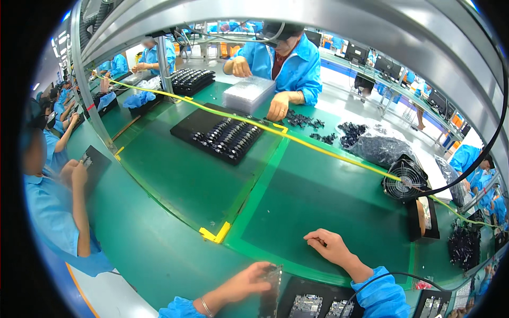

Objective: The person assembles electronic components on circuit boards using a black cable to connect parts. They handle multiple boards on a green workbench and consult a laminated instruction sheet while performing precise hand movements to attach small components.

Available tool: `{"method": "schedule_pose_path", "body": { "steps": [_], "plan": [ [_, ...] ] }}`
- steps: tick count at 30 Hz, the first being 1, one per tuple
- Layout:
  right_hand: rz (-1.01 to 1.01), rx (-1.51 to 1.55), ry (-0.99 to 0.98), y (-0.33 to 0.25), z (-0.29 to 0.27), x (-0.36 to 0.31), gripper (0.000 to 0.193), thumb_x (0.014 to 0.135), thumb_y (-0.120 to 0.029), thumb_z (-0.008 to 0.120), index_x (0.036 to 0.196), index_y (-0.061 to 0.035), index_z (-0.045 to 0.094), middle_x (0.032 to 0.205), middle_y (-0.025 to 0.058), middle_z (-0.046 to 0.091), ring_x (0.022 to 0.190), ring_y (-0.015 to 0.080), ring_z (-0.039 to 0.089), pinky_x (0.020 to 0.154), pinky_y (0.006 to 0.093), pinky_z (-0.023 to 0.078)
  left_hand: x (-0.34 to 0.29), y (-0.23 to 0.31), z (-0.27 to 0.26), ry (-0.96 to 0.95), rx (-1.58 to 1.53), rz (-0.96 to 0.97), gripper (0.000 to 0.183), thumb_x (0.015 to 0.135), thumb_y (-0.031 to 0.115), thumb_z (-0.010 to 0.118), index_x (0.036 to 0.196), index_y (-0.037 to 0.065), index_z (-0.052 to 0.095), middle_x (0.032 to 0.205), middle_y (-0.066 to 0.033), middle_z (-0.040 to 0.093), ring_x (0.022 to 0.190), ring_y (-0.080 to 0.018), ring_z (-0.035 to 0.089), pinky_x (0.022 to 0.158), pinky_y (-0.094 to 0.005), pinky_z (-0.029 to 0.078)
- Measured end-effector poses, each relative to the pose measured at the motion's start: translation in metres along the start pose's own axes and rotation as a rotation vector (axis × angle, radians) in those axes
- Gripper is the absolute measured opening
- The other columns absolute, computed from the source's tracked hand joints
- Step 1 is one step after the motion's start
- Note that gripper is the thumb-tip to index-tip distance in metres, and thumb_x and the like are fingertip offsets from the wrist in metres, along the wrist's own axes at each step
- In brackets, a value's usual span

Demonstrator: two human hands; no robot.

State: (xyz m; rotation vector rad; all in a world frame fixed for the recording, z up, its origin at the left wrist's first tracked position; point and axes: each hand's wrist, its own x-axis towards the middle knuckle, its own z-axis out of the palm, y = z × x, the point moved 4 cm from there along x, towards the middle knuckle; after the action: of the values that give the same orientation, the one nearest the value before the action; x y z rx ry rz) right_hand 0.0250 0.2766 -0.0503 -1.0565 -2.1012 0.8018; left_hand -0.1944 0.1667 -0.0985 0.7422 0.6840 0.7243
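Left hand [246,281], fingers bent, grips a dark, thin, rectangular panel [271,292], long axis pointing away from the person; right hand [335,248], loosely curled, holds nothing.

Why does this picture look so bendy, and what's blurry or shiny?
In the head view, the fisheye lens bows the shiny metal frame; in that same view, the left hand and the thin dark piece it holds look smeared, while the right hand looks clearer.

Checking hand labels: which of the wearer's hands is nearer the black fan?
Right. In the picture, the right hand is below and left of the black fan; the left hand is farther left and lower, holding a dark flat piece.
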Motion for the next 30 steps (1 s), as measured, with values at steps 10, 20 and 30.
{"method": "schedule_pose_path", "body": {
  "steps": [10, 20, 30],
  "plan": [
    [0.075, 0.030, -0.049, -0.001, -0.003, 0.005, 0.014, 0.083, -0.010, 0.063, 0.096, -0.0061, 0.064, 0.084, 0.0086, 0.063, 0.066, 0.0193, 0.059, 0.060, 0.0285, 0.047, 0.001, 0.001, -0.002, 0.013, -0.001, -0.005, 0.057, 0.084, 0.007, 0.062, 0.132, 0.005, 0.031, 0.129, -0.0115, 0.043, 0.098, -0.0178, 0.055, 0.082, -0.0347, 0.049],
    [0.095, 0.036, -0.064, 0.002, -0.001, 0.003, 0.014, 0.085, -0.011, 0.061, 0.098, -0.0064, 0.064, 0.087, 0.0073, 0.063, 0.070, 0.0160, 0.059, 0.062, 0.0275, 0.048, 0.001, 0.002, 0.000, 0.012, 0.002, 0.004, 0.058, 0.084, 0.007, 0.062, 0.132, 0.006, 0.030, 0.129, -0.0117, 0.043, 0.099, -0.0177, 0.054, 0.083, -0.0349, 0.049],
    [0.615, 0.748, -0.025, 0.015, -0.021, 0.000, 0.042, 0.096, -0.034, 0.044, 0.119, 0.0013, 0.043, 0.112, 0.0155, 0.054, 0.088, 0.0213, 0.061, 0.070, 0.0286, 0.050, -0.001, -0.001, -0.001, 0.016, 0.036, -0.011, 0.060, 0.083, 0.006, 0.062, 0.133, 0.005, 0.029, 0.130, -0.0130, 0.041, 0.097, -0.0188, 0.054, 0.084, -0.0359, 0.048]
  ]
}}
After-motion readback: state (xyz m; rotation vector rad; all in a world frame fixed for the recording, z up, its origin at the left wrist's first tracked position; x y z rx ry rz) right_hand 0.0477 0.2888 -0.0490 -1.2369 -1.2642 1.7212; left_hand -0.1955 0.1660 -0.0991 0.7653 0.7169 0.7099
